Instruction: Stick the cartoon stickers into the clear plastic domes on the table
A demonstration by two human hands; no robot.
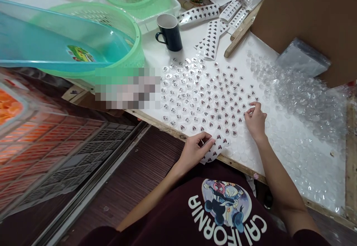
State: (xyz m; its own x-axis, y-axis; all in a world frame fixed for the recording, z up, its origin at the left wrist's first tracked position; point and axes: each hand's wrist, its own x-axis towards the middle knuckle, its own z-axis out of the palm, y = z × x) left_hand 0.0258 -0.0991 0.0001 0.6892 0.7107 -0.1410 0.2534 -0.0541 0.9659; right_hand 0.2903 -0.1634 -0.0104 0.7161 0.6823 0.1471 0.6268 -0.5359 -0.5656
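My left hand pinches a white sheet of stickers with small dark printed figures, over the table's near edge. My right hand is lowered to the tabletop at the right border of the stickered discs, thumb and fingers drawn together. Whatever lies between those fingertips is too small to make out. Many clear round discs, each bearing a small dark sticker, cover the middle of the white table. Plain clear discs lie spread to the right of my right hand.
A heap of clear discs and a plastic-wrapped pack are at the right. Farther back lie more sticker sheets, wooden sticks and a dark mug. Green baskets and a blue tub stand left, above an orange-filled crate.
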